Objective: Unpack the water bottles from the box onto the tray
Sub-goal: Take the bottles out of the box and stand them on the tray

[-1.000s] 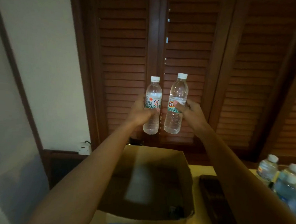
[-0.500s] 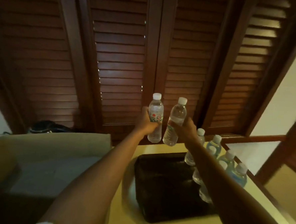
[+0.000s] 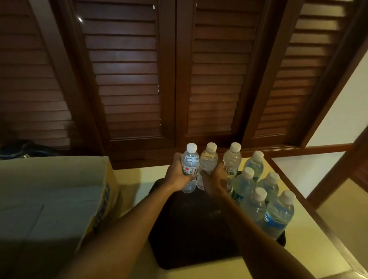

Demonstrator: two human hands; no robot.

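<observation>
My left hand is wrapped around a bottle with a white cap and a label carrying a red mark; the print on it is too small for me to read. Its base sits at or just above the far edge of the tray; I cannot tell whether it touches. My right hand is curled around a second bottle just right of the first, clear, with no label I can make out. Both are upright, just beside each other, in the middle of the frame.

Right of my right hand stands a third bottle with a pale label and green lettering I cannot read. Past it, along the tray's right side, five more bottles stand upright in a tight cluster. The nearest one has a blue label with white lettering, partly turned away and unreadable. Another, behind my right wrist, shows a green and blue label, half hidden by my arm.

The tray is dark, and its middle and left are bare, crossed by my forearms. It lies on a pale yellow tabletop with a wooden rim. The box, cardboard with blue printing down its near corner, fills the lower left of the frame, just left of the tray. Dark wooden louvred shutters fill the top of the frame.
</observation>
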